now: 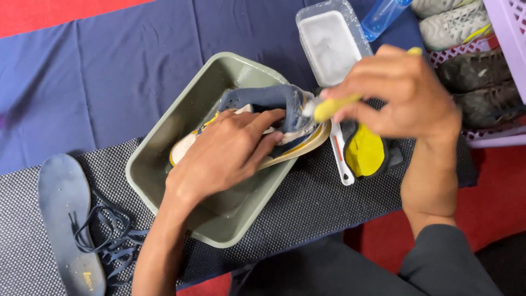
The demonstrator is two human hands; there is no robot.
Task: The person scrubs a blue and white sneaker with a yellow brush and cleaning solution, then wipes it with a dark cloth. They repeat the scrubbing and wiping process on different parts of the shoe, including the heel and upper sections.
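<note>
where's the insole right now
In the head view the insole lies flat at the far left on the grey mat, beside the loose laces, left of the green tub.

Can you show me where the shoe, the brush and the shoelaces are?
shoe [263,98], head view, on its dark blue heel.
brush [333,106], head view, on its yellow handle.
shoelaces [107,237], head view, on the tangled middle.

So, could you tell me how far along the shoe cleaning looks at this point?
Done: the insole and laces are out, lying on the mat. In hand: the left hand steadies the navy shoe over the green tray while the right hand works a yellow-handled brush on it. Left: more shoes sit in the basket; whether they need cleaning is unclear.
</note>
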